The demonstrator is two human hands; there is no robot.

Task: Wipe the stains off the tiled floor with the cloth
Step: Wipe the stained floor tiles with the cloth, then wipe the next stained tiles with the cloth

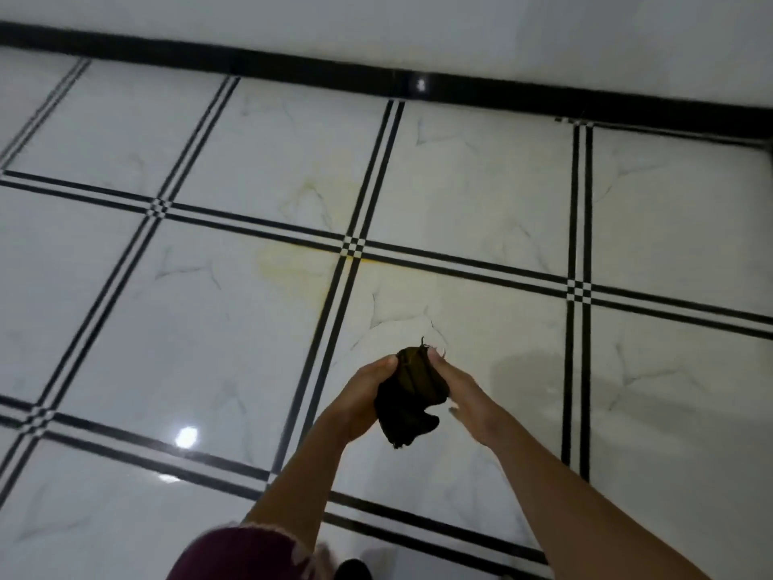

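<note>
A dark, bunched-up cloth (408,395) is held in the air between both my hands, above the glossy white tiled floor (167,328). My left hand (364,395) grips its left side, and my right hand (458,393) grips its right side, thumb near the top. A frayed corner sticks up and a loose end hangs down. A yellowish stain (299,267) spreads on the floor ahead of my hands, near a crossing of black tile lines, with a fainter smear (330,194) on the tile beyond it.
A black skirting strip (418,83) runs along the white wall at the far side. Double black lines divide the tiles into squares. A maroon sleeve or garment (242,554) shows at the bottom edge. Light glare reflects on the floor at lower left.
</note>
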